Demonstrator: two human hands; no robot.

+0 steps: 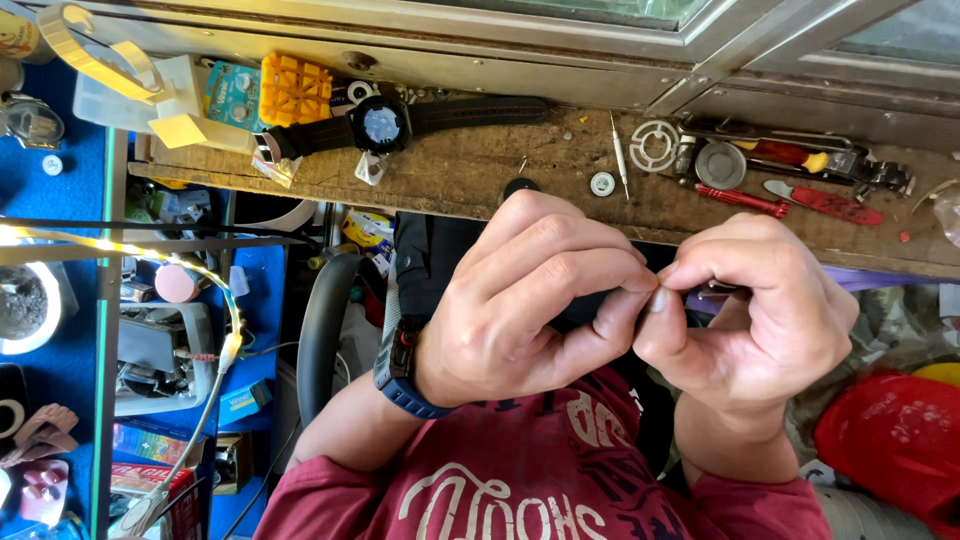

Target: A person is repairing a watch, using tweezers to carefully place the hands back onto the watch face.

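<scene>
I see my left hand (520,300) and right hand (745,315) meeting fingertip to fingertip just below the wooden bench edge (450,170). Both are curled nearly closed, thumbs and forefingers pinched together on something tiny (657,288) at the point where they touch; it is too small for me to identify. A black wristwatch (380,125) lies on the bench, well apart from my left hand, up and to its left.
</scene>
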